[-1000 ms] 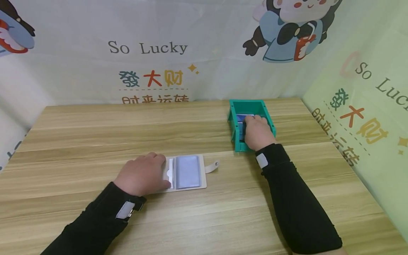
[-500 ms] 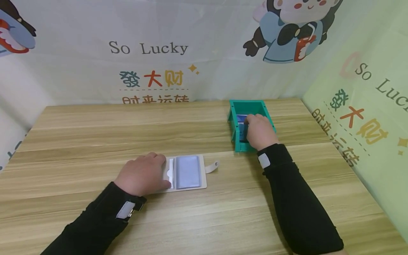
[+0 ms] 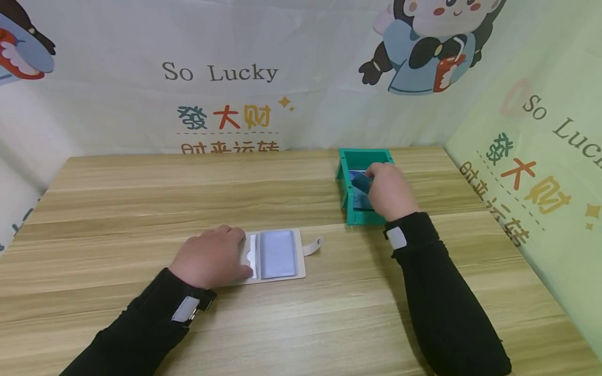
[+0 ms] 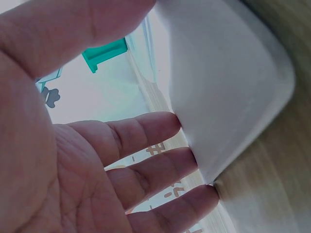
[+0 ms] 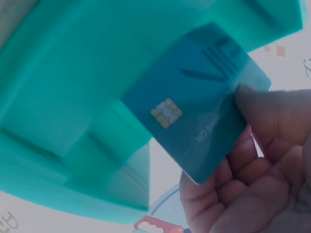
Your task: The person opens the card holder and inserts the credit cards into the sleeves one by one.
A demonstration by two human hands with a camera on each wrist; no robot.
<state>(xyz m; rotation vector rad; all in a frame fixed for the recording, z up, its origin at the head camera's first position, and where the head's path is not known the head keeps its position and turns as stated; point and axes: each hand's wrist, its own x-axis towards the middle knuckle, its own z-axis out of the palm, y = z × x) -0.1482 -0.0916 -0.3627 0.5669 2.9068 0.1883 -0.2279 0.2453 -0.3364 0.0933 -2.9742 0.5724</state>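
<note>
At teal bin (image 3: 366, 218), R hand (image 3: 393, 193) pinches blue-green chip card (image 5: 189, 104) btwn thumb & fingers; L hand (image 3: 209, 258), fingers loosely spread, rests on unfolded white card holder (image 3: 278, 254) on wood-grain table (image 3: 141, 203).

The right hand (image 3: 392, 192) is moving a bit to the right, away from the middle of the green box (image 3: 362, 217). The blue-green card (image 3: 362, 183) in its fingers is coming up and tipping to a slant. More of the blue card (image 3: 361, 200) underneath is showing now. The right black sleeve (image 3: 449, 297) is sliding right too.
</note>
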